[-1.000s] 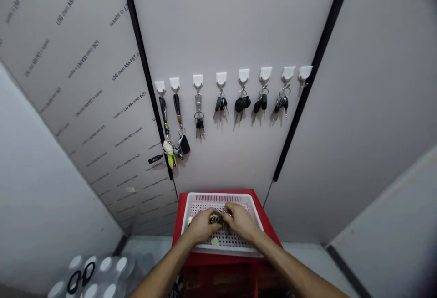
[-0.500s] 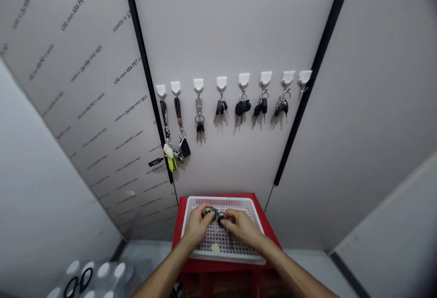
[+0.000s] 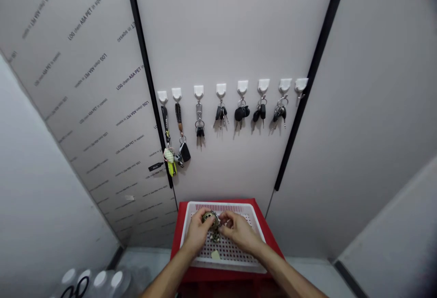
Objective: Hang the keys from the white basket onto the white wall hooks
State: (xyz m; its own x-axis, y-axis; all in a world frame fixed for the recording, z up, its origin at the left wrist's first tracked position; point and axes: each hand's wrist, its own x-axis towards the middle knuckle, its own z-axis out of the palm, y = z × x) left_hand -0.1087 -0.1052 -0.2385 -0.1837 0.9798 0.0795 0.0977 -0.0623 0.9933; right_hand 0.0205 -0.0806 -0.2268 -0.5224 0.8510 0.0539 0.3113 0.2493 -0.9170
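Note:
My left hand (image 3: 198, 229) is closed round a keychain (image 3: 209, 217) with a round, brass-coloured medallion, over the white basket (image 3: 235, 268). A gold-toned piece of it (image 3: 215, 236) dangles below my fingers. My right hand (image 3: 239, 230) is closed too, thumb and fingertips pinched at the right side of the keychain, by its chain. What exactly those fingertips grip is partly hidden. A small pale yellow piece (image 3: 215, 254) lies on the basket floor nearer to me.
The basket stands on a red stool (image 3: 273, 238). On the wall, white hooks (image 3: 221, 89) form a row; all but the rightmost hook (image 3: 301, 84) carry key sets (image 3: 241, 113). Clear bottles with white caps (image 3: 100, 279) and black-handled scissors (image 3: 82, 285) are at lower left.
The dark key fob that was between my right fingers is out of sight, and a gold-toned piece hangs below the medallion. The view has tilted slightly upward.

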